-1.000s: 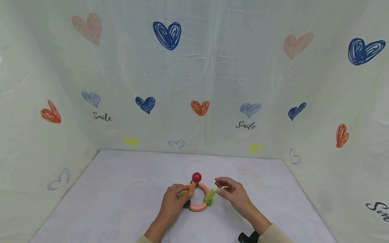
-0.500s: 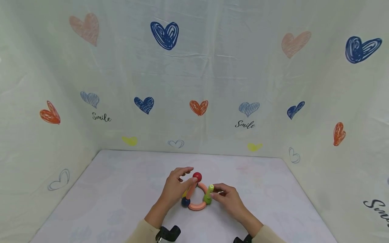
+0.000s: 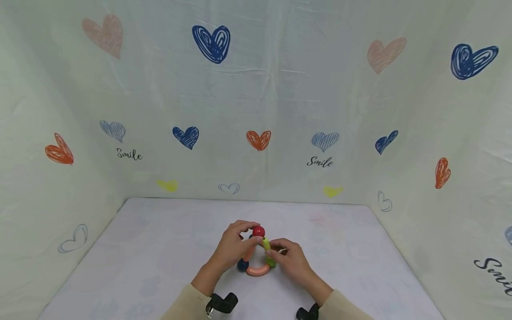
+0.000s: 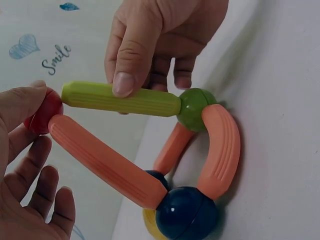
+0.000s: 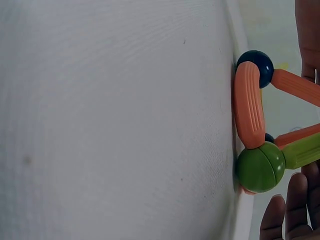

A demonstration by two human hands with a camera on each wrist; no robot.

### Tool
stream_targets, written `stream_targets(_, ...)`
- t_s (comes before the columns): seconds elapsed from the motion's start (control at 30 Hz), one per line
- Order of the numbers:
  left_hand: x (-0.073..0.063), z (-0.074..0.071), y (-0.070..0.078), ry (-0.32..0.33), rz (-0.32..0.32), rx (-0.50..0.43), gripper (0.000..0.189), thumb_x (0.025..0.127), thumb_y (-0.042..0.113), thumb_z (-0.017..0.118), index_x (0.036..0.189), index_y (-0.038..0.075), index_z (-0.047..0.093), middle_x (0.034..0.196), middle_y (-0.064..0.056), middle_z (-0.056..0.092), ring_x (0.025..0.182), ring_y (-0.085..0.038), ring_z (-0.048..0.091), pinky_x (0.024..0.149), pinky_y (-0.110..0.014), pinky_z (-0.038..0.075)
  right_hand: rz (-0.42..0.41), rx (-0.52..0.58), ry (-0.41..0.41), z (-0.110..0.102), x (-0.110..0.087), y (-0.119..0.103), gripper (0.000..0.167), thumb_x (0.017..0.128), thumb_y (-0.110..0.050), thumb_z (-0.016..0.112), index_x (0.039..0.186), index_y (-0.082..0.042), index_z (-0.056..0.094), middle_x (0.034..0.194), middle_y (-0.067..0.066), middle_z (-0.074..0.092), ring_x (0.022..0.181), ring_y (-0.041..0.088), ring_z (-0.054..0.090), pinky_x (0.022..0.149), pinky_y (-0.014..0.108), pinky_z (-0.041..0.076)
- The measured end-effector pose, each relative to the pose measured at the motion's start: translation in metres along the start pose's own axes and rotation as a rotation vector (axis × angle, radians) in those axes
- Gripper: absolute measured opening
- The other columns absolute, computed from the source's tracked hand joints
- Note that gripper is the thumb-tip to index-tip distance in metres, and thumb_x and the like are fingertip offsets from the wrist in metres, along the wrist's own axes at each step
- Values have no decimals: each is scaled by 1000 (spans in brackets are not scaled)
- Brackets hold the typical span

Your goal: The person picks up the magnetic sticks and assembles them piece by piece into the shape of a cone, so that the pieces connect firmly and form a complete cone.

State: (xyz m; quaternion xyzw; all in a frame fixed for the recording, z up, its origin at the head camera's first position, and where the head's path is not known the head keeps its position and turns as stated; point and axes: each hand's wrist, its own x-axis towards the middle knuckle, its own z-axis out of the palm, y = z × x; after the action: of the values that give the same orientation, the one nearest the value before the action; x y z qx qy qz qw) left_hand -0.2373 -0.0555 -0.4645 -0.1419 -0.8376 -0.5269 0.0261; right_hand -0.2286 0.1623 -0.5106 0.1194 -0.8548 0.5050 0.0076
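Observation:
On the white tabletop stands a toy frame of sticks and balls. My left hand (image 3: 232, 244) pinches the red ball (image 4: 45, 112) at its top between thumb and fingers. From that ball an orange stick (image 4: 107, 161) slopes down to a dark blue ball (image 4: 185, 214). My right hand (image 3: 294, 262) pinches a lime-green stick (image 4: 82, 95) whose upper end meets the red ball in the left wrist view. Its lower end sits on a green ball (image 5: 260, 167). A curved orange stick (image 4: 222, 150) links the green and blue balls along the base.
Part of a yellow piece (image 4: 152, 222) shows behind the blue ball. A white sheet (image 3: 264, 98) printed with hearts hangs behind and beside the white tabletop (image 3: 160, 249). Black wrist cameras (image 3: 224, 303) sit at both sleeves.
My left hand has shifted from the orange stick up to the red ball. My right hand has taken hold of the lime-green stick and tilted its upper end left to the ball.

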Motion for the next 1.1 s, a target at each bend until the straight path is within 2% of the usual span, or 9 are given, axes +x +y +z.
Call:
stream_targets(0.3, 0, -2, -4, -1, 5, 10, 38, 93, 32, 82, 127, 16, 75, 127, 0, 70, 123, -24, 56, 93, -40, 48, 22, -5, 3, 4, 2, -1, 24, 95, -28, 78, 113, -12, 78, 99, -4, 72, 92, 12, 60, 80, 25, 50)
stream_targets(0.53, 1, -1, -5, -9, 6, 33, 40, 93, 32, 82, 129, 16, 75, 127, -2, 70, 124, -30, 57, 93, -41, 48, 20, -22, 1, 6, 5, 0, 21, 96, -29, 78, 112, -14, 78, 99, -5, 72, 94, 12, 61, 81, 25, 49)
stream_targets(0.6, -1, 0, -6, -8, 6, 52, 41, 93, 32, 82, 130, 16, 74, 126, -1, 70, 123, -27, 58, 93, -42, 49, 13, -31, -1, 6, 6, 1, 21, 96, -28, 78, 112, -14, 78, 99, -5, 72, 94, 11, 61, 80, 25, 49)
stream_targets(0.77, -12, 1, -16, -28, -33, 167, 46, 93, 33, 82, 134, 13, 71, 118, -1, 71, 114, -23, 60, 93, -46, 53, -10, -80, -32, 3, 2, 5, 22, 95, -21, 78, 113, -9, 77, 99, -3, 71, 90, 9, 60, 76, 23, 51)
stream_targets(0.9, -22, -2, -28, -48, -75, 250, 43, 91, 29, 84, 127, 10, 73, 111, -3, 72, 108, -26, 64, 92, -48, 56, -21, -120, -79, -2, -2, 9, 23, 94, -18, 79, 114, -6, 77, 100, -2, 70, 89, 8, 60, 74, 22, 53)
stream_targets(1.1, -30, -4, -44, -126, -153, 287, 34, 87, 28, 87, 116, 12, 78, 105, 2, 69, 97, -17, 60, 85, -42, 54, 5, -165, -130, -7, -6, 14, 30, 90, -23, 84, 115, -9, 76, 103, -4, 69, 92, 10, 60, 78, 24, 52)
